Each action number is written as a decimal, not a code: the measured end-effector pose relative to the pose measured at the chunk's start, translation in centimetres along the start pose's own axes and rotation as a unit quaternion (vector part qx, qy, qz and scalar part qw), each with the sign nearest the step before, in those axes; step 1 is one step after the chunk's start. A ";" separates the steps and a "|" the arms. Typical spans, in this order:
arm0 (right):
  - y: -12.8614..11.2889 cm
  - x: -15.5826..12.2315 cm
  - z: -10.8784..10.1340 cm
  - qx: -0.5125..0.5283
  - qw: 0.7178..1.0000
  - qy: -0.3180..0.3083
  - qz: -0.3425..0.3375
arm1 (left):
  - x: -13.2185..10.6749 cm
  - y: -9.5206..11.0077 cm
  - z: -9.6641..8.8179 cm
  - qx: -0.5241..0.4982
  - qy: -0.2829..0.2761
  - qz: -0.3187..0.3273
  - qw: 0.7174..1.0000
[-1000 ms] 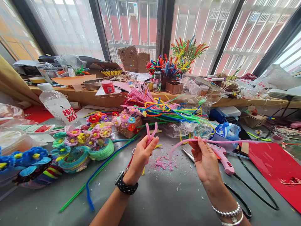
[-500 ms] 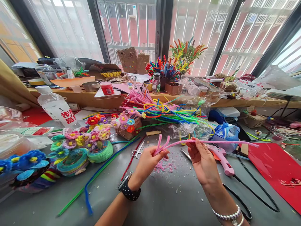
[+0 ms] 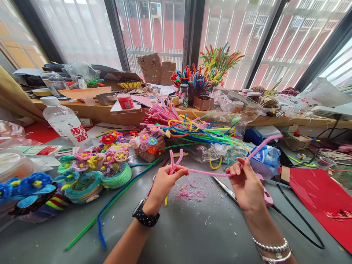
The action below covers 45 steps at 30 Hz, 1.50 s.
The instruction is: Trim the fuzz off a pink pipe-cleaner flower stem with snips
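Pink pipe cleaner [image 3: 207, 172] stretches between my two hands above the grey table. My left hand [image 3: 168, 181] pinches it at one side, and two short pink ends stand up in a V from those fingers. Farther along, my right hand [image 3: 245, 183] has its fingers closed around the same strand, whose free end rises to the upper right. Below lie pink fuzz clippings [image 3: 189, 192]. Open-looking metal scissors [image 3: 225, 189] lie partly behind my right hand. A second pair of scissors is mostly hidden behind my left hand.
Pipe-cleaner flower pots [image 3: 117, 176] and a water bottle [image 3: 66, 123] stand at left. A heap of colourful pipe cleaners [image 3: 189, 128] lies at the back. To the right are a pink glue gun [image 3: 267, 196], its black cord and a red sheet [image 3: 316, 198].
My left hand has moved slightly left, and my right hand has turned and moved right. The strand now sags between them, and its free end has swung from level to pointing upward.
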State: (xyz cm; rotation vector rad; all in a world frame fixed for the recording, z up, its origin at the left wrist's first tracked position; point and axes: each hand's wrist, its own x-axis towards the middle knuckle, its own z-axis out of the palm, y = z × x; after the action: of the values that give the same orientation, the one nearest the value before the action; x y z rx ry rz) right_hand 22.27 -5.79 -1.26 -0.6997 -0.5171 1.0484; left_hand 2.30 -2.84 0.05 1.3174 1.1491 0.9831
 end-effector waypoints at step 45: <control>3.0 -2.3 1.1 -0.729 0.570 -0.316 -0.208 | 0.8 -1.4 -1.5 0.184 0.144 0.191 0.953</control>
State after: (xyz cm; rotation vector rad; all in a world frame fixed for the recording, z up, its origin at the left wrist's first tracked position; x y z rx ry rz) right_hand 18.81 -6.64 -2.84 -1.5063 -2.2037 0.1170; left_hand 0.88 -1.78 -1.28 1.7847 1.3732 1.3194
